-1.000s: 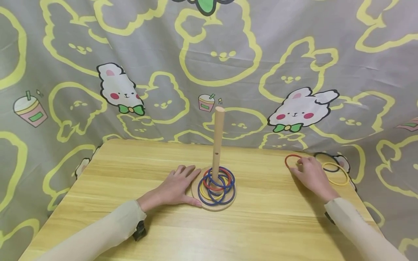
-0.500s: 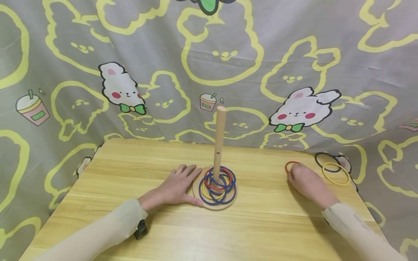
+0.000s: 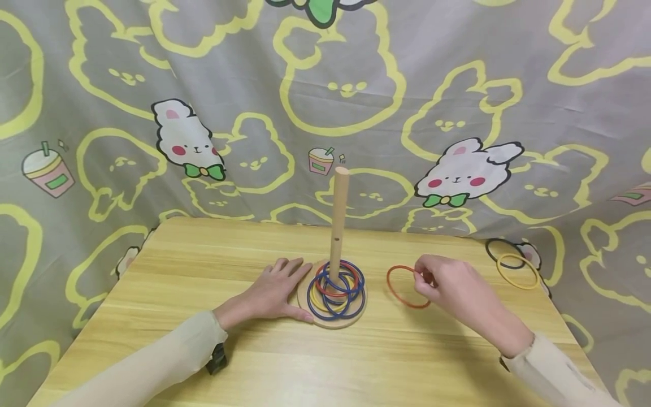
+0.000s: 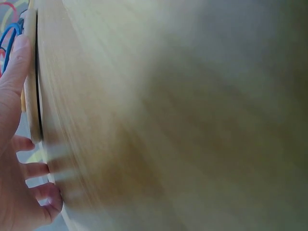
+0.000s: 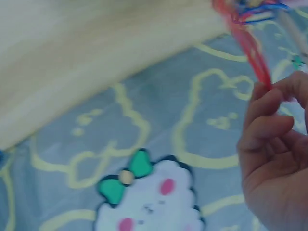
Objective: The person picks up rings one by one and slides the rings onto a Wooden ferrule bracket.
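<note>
No readable text, label, brand or number showed anywhere, only rabbit and drink-cup drawings on the cloth (image 3: 325,85)

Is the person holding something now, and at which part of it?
The right hand pinches the red ring at its right edge. The left hand holds nothing; it rests flat on the table against the wooden base.

Beside the left fingers (image 3: 292,270), the peg (image 3: 338,217) and base (image 3: 330,323) look like smooth pale wood. The desk (image 3: 203,254) shows matt woodgrain. The ring (image 3: 402,294) at the right fingers (image 3: 424,277) looks thin plastic. Beyond hangs printed cloth (image 3: 356,85).
</note>
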### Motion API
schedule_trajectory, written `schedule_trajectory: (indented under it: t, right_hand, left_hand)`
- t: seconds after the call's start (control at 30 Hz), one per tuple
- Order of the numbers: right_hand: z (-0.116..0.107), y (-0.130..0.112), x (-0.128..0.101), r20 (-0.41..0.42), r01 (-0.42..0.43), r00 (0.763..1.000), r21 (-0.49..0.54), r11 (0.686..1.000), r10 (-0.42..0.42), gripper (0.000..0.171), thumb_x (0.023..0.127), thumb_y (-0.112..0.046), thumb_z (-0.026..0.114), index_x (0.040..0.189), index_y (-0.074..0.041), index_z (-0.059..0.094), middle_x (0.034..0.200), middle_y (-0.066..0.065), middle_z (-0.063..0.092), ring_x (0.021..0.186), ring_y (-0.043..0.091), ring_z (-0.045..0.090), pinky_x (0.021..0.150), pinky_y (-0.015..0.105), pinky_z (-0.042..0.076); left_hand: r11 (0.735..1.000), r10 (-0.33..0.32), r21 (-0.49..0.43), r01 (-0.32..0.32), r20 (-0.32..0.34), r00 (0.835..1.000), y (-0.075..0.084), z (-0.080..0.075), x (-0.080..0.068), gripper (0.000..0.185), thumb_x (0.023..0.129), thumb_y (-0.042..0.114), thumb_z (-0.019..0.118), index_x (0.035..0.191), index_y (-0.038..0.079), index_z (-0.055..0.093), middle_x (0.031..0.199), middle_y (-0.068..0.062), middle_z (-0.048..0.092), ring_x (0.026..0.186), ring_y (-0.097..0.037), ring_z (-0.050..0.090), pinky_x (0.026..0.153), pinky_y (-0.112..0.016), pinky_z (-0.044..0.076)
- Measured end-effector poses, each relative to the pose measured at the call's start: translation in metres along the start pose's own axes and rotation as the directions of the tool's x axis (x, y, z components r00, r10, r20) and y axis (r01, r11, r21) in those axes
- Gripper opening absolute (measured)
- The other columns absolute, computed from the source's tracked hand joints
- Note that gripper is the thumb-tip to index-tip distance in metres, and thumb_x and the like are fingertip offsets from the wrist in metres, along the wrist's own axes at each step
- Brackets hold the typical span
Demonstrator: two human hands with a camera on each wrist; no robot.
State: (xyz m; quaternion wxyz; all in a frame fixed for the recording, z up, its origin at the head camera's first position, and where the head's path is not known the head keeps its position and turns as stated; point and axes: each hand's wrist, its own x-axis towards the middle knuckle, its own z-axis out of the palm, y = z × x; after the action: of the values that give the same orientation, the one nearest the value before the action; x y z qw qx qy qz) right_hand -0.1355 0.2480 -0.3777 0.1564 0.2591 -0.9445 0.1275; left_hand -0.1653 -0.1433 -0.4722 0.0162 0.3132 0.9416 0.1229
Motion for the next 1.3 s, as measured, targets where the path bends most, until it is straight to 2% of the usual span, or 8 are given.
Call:
schedule_trajectory:
  t: [0.23, 0.4, 0.63, 0.87, 1.0, 1.07, 1.17, 1.3]
  right_hand:
    - [-0.026, -0.038, 0.009, -0.112, 0.146, 0.985, 0.165, 0.976, -0.128, 0.018, 0.09, -0.009, 0.071, 0.091, -0.026, 0.07, 0.077, -0.02, 0.055, 0.064, -0.004, 0.049, 0.054, 0.012, 0.04]
    - [-0.044, -0.061, 0.022, -0.177, 0.153, 0.98, 0.354, 0.923, -0.095, 0.02, 0.093, -0.003, 0.072, 0.101, -0.021, 0.075, 0.077, -0.018, 0.06, 0.061, 0.0, 0.052, 0.053, 0.014, 0.043]
    - [-0.071, -0.089, 0.05, -0.308, 0.19, 0.951, 0.557, 0.809, -0.012, 0.029, 0.094, 0.004, 0.069, 0.116, -0.015, 0.075, 0.083, -0.008, 0.068, 0.058, 0.008, 0.059, 0.05, 0.019, 0.046]
    - [-0.086, -0.102, 0.077, -0.28, 0.099, 0.94, 0.768, 0.633, 0.193, 0.02, 0.097, -0.003, 0.068, 0.114, -0.011, 0.074, 0.08, 0.007, 0.065, 0.053, 0.019, 0.058, 0.046, 0.025, 0.045]
    - [-0.084, -0.103, 0.091, -0.269, 0.11, 0.938, 0.831, 0.545, 0.221, 0.018, 0.098, -0.007, 0.067, 0.115, -0.005, 0.072, 0.08, 0.012, 0.061, 0.05, 0.018, 0.056, 0.044, 0.024, 0.042]
    - [-0.081, -0.102, 0.096, -0.262, 0.113, 0.939, 0.846, 0.521, 0.222, 0.018, 0.098, -0.008, 0.067, 0.116, -0.004, 0.071, 0.08, 0.012, 0.06, 0.05, 0.017, 0.055, 0.044, 0.024, 0.041]
    - [-0.075, -0.099, 0.101, -0.242, 0.091, 0.943, 0.849, 0.52, 0.229, 0.019, 0.099, -0.009, 0.067, 0.117, -0.004, 0.071, 0.079, 0.012, 0.061, 0.052, 0.018, 0.058, 0.044, 0.025, 0.038]
    - [-0.062, -0.093, 0.103, -0.203, 0.035, 0.947, 0.835, 0.549, 0.248, 0.019, 0.099, -0.012, 0.067, 0.118, -0.006, 0.071, 0.081, 0.012, 0.063, 0.053, 0.018, 0.059, 0.045, 0.025, 0.041]
  left_hand:
    - [1.0, -0.006, -0.006, 0.006, 0.008, 1.0, -0.001, 0.001, -0.001, 0.122, 0.072, 0.086, 0.067, 0.161, 0.01, 0.035, 0.16, -0.02, 0.037, 0.135, -0.037, 0.04, 0.104, -0.062, 0.039]
    - [1.0, 0.0, -0.01, 0.001, 0.007, 1.0, 0.0, 0.002, -0.001, 0.122, 0.072, 0.086, 0.067, 0.161, 0.009, 0.035, 0.16, -0.02, 0.037, 0.136, -0.038, 0.039, 0.104, -0.063, 0.039]
    - [1.0, -0.012, -0.009, 0.012, 0.018, 1.0, 0.001, 0.0, -0.003, 0.122, 0.072, 0.087, 0.066, 0.162, 0.011, 0.033, 0.161, -0.019, 0.036, 0.137, -0.038, 0.038, 0.106, -0.063, 0.038]
    - [1.0, -0.004, -0.006, 0.004, 0.017, 1.0, 0.001, -0.002, -0.001, 0.122, 0.072, 0.087, 0.065, 0.161, 0.01, 0.034, 0.161, -0.019, 0.036, 0.137, -0.037, 0.039, 0.104, -0.063, 0.039]
    - [1.0, -0.005, 0.001, 0.005, 0.016, 1.0, 0.001, -0.002, -0.001, 0.122, 0.072, 0.088, 0.065, 0.161, 0.01, 0.034, 0.161, -0.019, 0.036, 0.137, -0.037, 0.039, 0.104, -0.062, 0.039]
    - [1.0, -0.002, 0.0, 0.002, 0.015, 1.0, 0.0, -0.002, -0.001, 0.122, 0.072, 0.088, 0.065, 0.161, 0.01, 0.034, 0.161, -0.019, 0.036, 0.136, -0.037, 0.039, 0.104, -0.062, 0.039]
    - [1.0, 0.003, 0.0, -0.003, 0.014, 1.0, 0.0, -0.001, 0.0, 0.122, 0.072, 0.088, 0.065, 0.161, 0.01, 0.034, 0.16, -0.02, 0.037, 0.136, -0.038, 0.039, 0.104, -0.062, 0.039]
    - [1.0, 0.003, 0.005, -0.003, 0.016, 1.0, -0.001, 0.001, 0.0, 0.123, 0.072, 0.089, 0.063, 0.161, 0.01, 0.034, 0.16, -0.019, 0.037, 0.136, -0.037, 0.039, 0.104, -0.062, 0.04]
